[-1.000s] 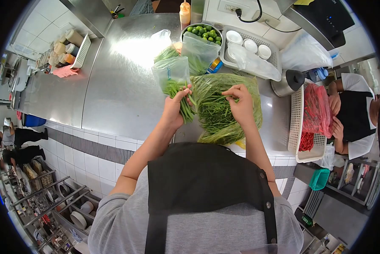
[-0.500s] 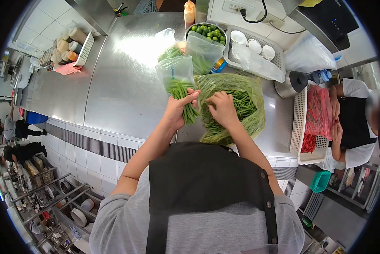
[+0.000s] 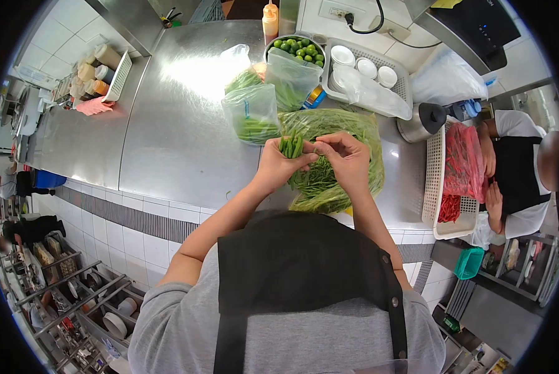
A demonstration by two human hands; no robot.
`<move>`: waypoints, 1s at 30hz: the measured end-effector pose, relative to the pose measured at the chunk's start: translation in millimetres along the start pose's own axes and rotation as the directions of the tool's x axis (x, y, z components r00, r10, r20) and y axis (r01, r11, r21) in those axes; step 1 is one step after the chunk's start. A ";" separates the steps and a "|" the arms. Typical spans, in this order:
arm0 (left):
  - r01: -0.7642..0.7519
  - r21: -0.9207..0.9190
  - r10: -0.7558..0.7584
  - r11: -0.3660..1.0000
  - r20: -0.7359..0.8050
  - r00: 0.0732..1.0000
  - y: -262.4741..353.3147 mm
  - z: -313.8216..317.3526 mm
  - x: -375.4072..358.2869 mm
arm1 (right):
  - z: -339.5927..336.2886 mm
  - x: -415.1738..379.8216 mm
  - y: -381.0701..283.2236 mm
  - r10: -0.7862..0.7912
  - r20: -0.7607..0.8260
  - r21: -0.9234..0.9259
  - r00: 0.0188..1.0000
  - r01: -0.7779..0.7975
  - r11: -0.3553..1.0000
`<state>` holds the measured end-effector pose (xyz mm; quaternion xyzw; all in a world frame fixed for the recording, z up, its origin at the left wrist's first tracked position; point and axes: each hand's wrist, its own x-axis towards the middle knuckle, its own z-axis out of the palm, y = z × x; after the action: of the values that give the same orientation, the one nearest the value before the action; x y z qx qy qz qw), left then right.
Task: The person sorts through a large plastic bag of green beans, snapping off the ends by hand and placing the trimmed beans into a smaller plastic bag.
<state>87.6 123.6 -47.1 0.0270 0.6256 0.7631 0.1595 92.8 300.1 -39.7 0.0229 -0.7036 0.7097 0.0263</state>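
Note:
My left hand (image 3: 278,163) is wrapped round a bunch of green beans (image 3: 291,147), their ends pointing up and away from me. Close beside it, my right hand (image 3: 348,161) has thumb and fingers pinched together at the bunch's right side; whatever is between its fingertips is too small to make out. Beneath both hands lies a large yellowish plastic bag (image 3: 370,134), open and full of loose green beans (image 3: 320,177). Just beyond my left hand rests a clear bag (image 3: 249,109) with more beans in it. Another clear bag (image 3: 289,81) of green pods stands behind.
A bowl of green limes (image 3: 298,47), a sauce bottle (image 3: 270,23) and a tray of white cups (image 3: 367,67) stand at the back. On the right, a co-worker's hands (image 3: 492,199) rest by a white basket (image 3: 434,181) of red chillies, near a metal jug (image 3: 413,123).
My left hand has turned the bunch upright and moved it away from the clear bag, nearer my right hand. My right hand has risen from the large bag to meet the bunch.

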 end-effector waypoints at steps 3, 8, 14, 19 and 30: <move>-0.026 0.084 0.026 0.996 -0.001 1.000 -1.8 -3.9 -0.9 | -8.7 5.4 -0.1 -0.030 -0.008 -0.214 1.000 0.027 0.977; -0.047 0.125 0.047 0.991 0.009 0.999 -10.4 -7.8 -2.4 | -19.8 4.8 9.7 0.271 0.144 0.096 0.952 -0.286 0.954; 0.028 0.011 -0.027 1.000 -0.091 0.995 -8.4 -12.6 -3.7 | -26.0 7.9 13.9 0.277 0.099 0.209 0.956 -0.292 0.933; 0.013 -0.308 -0.076 0.951 -0.193 0.978 -8.7 -23.7 2.3 | -21.6 0.1 15.2 0.139 0.020 -0.251 0.990 -0.129 0.959; -0.185 -0.355 0.009 0.916 -0.444 0.896 -2.9 -30.2 5.1 | 14.4 -17.9 25.3 0.124 0.199 -0.034 0.972 -0.119 0.992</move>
<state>76.1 96.9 -57.2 -0.1438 0.4792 0.8656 -0.0205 108.8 285.4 -66.0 0.0508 -0.7106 0.6962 -0.0880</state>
